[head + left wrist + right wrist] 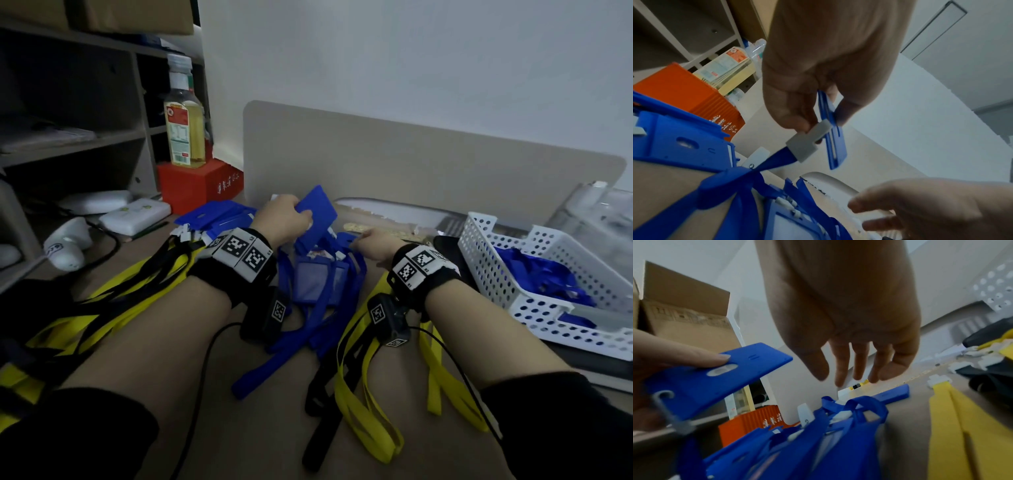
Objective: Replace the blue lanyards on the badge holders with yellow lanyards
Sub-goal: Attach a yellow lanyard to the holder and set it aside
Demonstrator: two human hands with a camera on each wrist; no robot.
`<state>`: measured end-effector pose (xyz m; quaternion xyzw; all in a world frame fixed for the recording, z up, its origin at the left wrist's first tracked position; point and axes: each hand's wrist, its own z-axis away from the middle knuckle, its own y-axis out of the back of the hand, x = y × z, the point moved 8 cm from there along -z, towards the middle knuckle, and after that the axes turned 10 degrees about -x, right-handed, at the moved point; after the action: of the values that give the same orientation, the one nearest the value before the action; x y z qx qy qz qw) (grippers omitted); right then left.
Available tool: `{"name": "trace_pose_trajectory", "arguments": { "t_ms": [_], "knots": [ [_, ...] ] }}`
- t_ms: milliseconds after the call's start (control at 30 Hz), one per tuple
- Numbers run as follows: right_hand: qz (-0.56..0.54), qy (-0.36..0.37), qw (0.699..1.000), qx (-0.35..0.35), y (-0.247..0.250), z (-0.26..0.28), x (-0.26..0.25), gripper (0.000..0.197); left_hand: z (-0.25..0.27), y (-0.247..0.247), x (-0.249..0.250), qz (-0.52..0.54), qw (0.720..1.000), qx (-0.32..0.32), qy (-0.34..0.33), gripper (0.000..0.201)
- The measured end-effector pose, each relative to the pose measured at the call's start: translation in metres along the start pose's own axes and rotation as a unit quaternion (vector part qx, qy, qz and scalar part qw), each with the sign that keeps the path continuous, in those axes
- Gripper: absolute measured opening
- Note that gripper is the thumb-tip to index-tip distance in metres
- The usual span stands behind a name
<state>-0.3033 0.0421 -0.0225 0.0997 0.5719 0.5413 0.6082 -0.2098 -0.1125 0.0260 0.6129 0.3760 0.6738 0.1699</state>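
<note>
My left hand grips a blue badge holder lifted above the desk; its grey clip still joins it to a blue lanyard. The same badge holder shows tilted in the right wrist view. My right hand hovers with straight, relaxed fingers over a pile of blue holders and lanyards, holding nothing. Yellow lanyards lie near the front; more yellow and black straps lie at the left.
A white perforated basket at the right holds removed blue lanyards. A stack of bare blue holders lies behind my left hand. A red box with an oil bottle stands at back left, by shelves.
</note>
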Motion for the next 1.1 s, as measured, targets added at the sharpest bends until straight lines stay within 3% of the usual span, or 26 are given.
{"name": "trace_pose_trajectory", "arguments": {
  "t_ms": [133, 267, 333, 500, 667, 800, 967, 1100],
  "knots": [
    [-0.294, 0.101, 0.948, 0.075, 0.003, 0.013, -0.010, 0.020, 0.019, 0.001, 0.011, 0.119, 0.991, 0.017, -0.057, 0.031],
    [-0.428, 0.165, 0.888, -0.037, -0.021, 0.026, -0.031, 0.044, 0.036, -0.013, 0.010, 0.194, 0.978, 0.003, -0.072, 0.032],
    [-0.477, 0.185, 0.858, -0.047, -0.028, 0.028, -0.035, 0.045, 0.044, -0.022, 0.007, 0.234, 0.970, -0.017, -0.065, 0.032],
    [-0.525, 0.173, 0.831, 0.063, -0.023, 0.033, -0.025, 0.015, 0.060, -0.027, 0.001, 0.279, 0.959, -0.030, -0.043, 0.026],
    [-0.607, 0.141, 0.771, 0.129, -0.026, 0.033, -0.004, 0.014, 0.069, -0.039, -0.007, 0.147, 0.982, -0.121, -0.007, 0.037],
    [-0.669, 0.111, 0.715, 0.169, -0.033, 0.040, 0.012, 0.016, 0.071, -0.044, -0.014, 0.236, 0.961, -0.146, -0.010, 0.037],
    [-0.672, 0.108, 0.712, 0.173, -0.035, 0.042, 0.015, 0.012, 0.069, -0.037, -0.011, 0.370, 0.922, -0.104, -0.043, 0.035],
    [-0.667, 0.115, 0.716, 0.172, -0.030, 0.045, 0.014, 0.012, 0.065, -0.030, -0.006, 0.371, 0.924, -0.044, -0.078, 0.038]
  ]
}}
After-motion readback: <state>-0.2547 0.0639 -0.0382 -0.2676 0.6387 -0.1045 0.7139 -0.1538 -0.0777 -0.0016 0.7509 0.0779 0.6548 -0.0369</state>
